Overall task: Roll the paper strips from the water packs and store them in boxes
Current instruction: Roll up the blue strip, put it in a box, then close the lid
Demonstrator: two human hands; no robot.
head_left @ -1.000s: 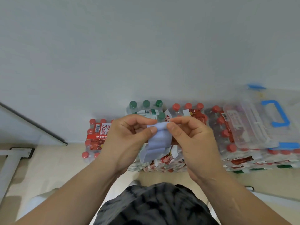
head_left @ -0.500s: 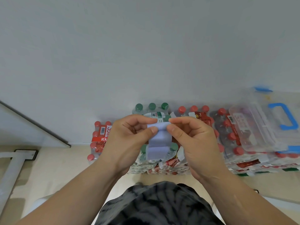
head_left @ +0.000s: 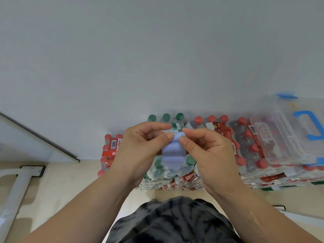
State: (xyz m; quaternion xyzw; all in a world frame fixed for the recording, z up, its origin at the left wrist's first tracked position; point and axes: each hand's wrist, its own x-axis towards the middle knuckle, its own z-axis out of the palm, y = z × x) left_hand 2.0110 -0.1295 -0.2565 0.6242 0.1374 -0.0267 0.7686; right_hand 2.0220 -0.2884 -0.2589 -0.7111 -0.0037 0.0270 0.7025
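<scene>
Head camera: a person's left hand [head_left: 140, 148] and right hand [head_left: 208, 155] pinch the upper end of a pale blue paper strip [head_left: 172, 153] between thumbs and forefingers, holding it in front of the body. The strip hangs in soft waves below the fingertips. Behind it, shrink-wrapped water packs [head_left: 245, 141], some with green caps and most with red, sit stacked on the floor [head_left: 70, 181] against a white wall [head_left: 157, 58]. A clear plastic box [head_left: 280, 141] with a blue handle rests on the red-capped packs at right.
</scene>
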